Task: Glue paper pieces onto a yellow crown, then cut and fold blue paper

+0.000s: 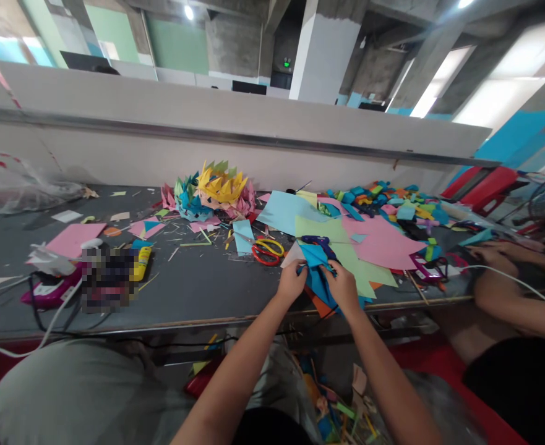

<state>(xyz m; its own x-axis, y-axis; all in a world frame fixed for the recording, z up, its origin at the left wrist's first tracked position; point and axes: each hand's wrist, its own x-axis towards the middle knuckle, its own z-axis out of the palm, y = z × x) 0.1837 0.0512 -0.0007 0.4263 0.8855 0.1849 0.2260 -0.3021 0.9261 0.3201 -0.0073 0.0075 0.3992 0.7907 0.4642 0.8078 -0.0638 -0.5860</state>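
Observation:
A folded piece of blue paper (317, 254) is held near the table's front edge, between my two hands. My left hand (292, 282) pinches its left side, fingers bent around the edge. On the other side my right hand (341, 283) grips it with closed fingers. More blue paper hangs below, partly hidden by the hands. Just beyond lies a dark blue tool (326, 247), perhaps a glue gun, on sheets of light green paper (346, 259). Scissors with red and yellow handles (267, 251) rest to the left of my hands.
Folded paper rings (222, 188) are stacked at the back wall. Pink paper (386, 241) and a heap of small colored pieces (374, 196) lie to the right. Another person's arm (513, 287) rests at the right. A yellow glue bottle (141, 264) stands left; scraps litter the table.

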